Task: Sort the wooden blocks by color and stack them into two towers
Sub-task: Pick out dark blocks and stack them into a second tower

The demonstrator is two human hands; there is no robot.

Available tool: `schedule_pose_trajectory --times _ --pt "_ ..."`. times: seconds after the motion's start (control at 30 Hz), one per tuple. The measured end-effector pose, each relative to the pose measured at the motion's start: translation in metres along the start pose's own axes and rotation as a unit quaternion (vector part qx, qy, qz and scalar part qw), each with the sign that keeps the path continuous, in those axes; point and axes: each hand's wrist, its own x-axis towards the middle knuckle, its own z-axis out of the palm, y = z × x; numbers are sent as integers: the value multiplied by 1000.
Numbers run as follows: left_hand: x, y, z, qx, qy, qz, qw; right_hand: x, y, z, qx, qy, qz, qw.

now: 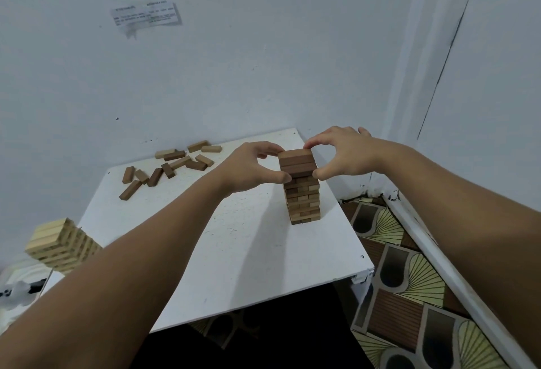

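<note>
Reaching forward from the near edge of the white table [234,251], both forearms converge on the dark tower [303,193], which stands upright between the hands toward the table's far right side. The left hand [248,166] pinches the top layer from the left, thumb low against the side and fingers curled at the upper corner. The right hand [348,152] mirrors it, thumb pressed at the lower right of the layer and fingertips on the top far edge. Both hands are closed lightly on the top layer of dark blocks [297,160], seemingly squaring it up.

That layer's blocks lie flat, long axes running left to right between the hands, while the course beneath shows its block ends toward the camera, so it runs crosswise. The tower's own long axis is vertical.

The main risk, as I judge it, is uneven squeezing: if one hand pushes harder, the top courses could slide or twist, and the narrow column might tip toward the table's right edge.

Left of the left forearm and nearer the camera, the light tower [58,244] stands at the frame's edge. Beyond the left hand, the loose blocks [172,165], both dark and pale, lie scattered near the wall [205,61], pointing every way.
</note>
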Motion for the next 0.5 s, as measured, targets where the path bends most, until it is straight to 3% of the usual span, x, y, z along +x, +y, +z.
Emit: schedule_pose_trajectory --times 0.5 --pt "-10 -11 -4 -62 -5 -45 997 1 9 3 65 -31 12 997"
